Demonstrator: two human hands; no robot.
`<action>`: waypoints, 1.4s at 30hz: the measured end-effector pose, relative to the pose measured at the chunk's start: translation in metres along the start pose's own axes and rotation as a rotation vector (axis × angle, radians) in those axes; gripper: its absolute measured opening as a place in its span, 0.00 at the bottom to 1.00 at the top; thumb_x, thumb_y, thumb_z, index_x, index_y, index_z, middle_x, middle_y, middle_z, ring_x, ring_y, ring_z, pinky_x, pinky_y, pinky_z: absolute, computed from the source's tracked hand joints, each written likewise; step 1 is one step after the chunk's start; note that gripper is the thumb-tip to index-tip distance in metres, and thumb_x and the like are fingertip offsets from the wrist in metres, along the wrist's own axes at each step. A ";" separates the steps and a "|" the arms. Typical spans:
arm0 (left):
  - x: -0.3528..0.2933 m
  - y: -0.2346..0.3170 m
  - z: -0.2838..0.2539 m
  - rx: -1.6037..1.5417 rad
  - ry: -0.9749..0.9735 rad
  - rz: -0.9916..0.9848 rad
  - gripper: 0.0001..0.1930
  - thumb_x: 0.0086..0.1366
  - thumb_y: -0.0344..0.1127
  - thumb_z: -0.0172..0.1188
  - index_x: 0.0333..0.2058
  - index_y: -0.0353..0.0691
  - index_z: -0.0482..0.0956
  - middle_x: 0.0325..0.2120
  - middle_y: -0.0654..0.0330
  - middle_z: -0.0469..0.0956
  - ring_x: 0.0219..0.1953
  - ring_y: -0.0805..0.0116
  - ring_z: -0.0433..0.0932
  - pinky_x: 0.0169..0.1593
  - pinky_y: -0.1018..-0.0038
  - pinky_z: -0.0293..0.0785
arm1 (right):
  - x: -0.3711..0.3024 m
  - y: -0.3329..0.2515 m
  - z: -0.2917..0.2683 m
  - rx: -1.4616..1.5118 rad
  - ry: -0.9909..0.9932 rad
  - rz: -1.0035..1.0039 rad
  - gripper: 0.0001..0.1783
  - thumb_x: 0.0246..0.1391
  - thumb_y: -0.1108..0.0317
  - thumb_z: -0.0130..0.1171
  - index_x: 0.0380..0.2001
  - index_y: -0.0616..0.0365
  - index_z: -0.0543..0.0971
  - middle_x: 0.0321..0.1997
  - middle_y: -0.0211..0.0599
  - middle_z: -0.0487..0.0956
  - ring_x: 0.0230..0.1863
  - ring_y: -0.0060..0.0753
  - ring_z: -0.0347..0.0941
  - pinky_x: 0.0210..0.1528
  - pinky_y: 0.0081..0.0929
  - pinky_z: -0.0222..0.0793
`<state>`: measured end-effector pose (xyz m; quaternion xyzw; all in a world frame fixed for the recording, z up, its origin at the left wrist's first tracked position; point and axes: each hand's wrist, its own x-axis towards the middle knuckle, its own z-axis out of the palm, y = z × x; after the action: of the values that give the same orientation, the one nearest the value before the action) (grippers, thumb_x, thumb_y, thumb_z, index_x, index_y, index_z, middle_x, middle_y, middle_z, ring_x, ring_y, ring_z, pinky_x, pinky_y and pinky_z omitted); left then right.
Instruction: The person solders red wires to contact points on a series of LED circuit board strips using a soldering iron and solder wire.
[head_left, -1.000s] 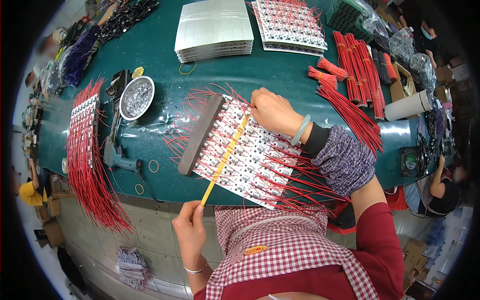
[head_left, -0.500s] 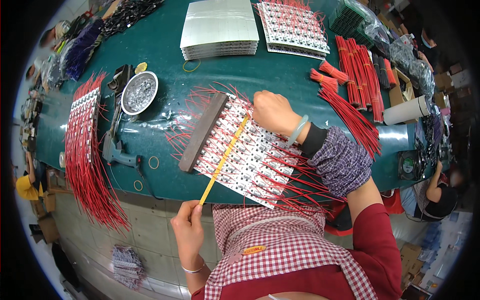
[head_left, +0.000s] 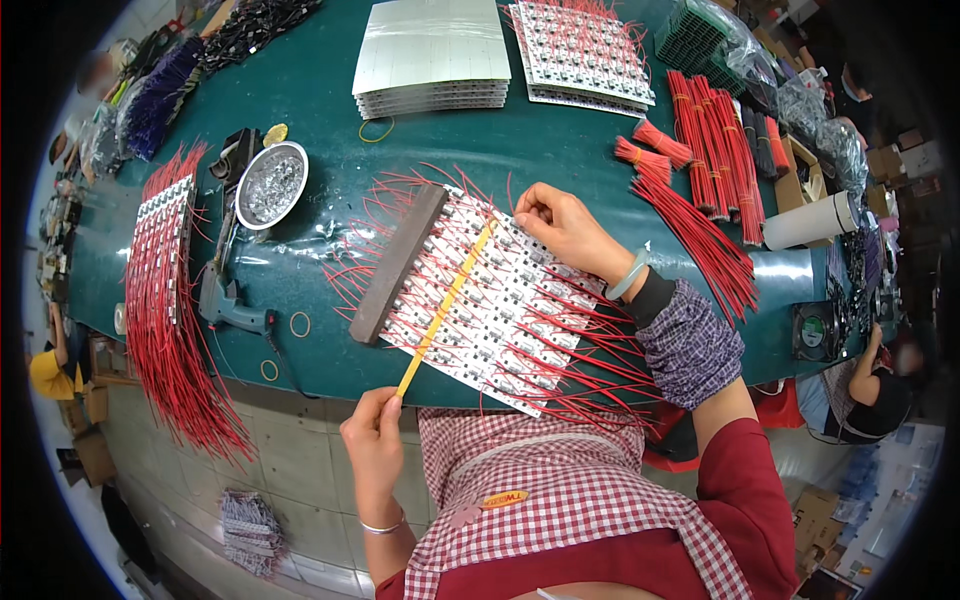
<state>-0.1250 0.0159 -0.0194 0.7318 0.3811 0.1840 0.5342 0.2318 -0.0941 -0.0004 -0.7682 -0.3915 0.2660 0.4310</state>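
A white circuit board panel (head_left: 515, 310) with many small parts and thin red wires lies tilted on the green table. Across its left side rests a dark grey bar (head_left: 400, 265). A narrow yellow strip (head_left: 447, 305) runs diagonally over the panel, and my left hand (head_left: 373, 440) pinches its near end at the table edge. Close to the panel's far right corner is my right hand (head_left: 570, 228), thumb and fingers pressed together. The strip's far end lies just left of those fingertips. Whatever they hold, if anything, is too small to make out.
Left of the panel are a metal bowl (head_left: 272, 187) of small parts, a teal tool (head_left: 235, 308) and wired boards (head_left: 160, 260). Farther back stand a stack of pale panels (head_left: 432, 55) and more wired panels (head_left: 580, 50). Red wire bundles (head_left: 712, 150) and a white bottle (head_left: 810, 222) are at right.
My right hand has shifted right, away from the strip's far end, and turned so its pinched fingers show. My left hand still holds the strip. The whole view has slid slightly.
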 end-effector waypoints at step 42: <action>0.021 0.032 0.038 0.218 -0.130 0.261 0.13 0.66 0.20 0.58 0.49 0.30 0.82 0.25 0.49 0.79 0.22 0.60 0.78 0.28 0.69 0.72 | 0.005 0.018 -0.033 -0.458 0.049 -0.483 0.14 0.46 0.85 0.64 0.35 0.57 0.87 0.38 0.36 0.84 0.43 0.42 0.79 0.41 0.34 0.77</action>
<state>-0.0739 0.0032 -0.0067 0.8390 0.2653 0.1615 0.4467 0.2658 -0.1112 -0.0005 -0.7363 -0.6015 0.0427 0.3070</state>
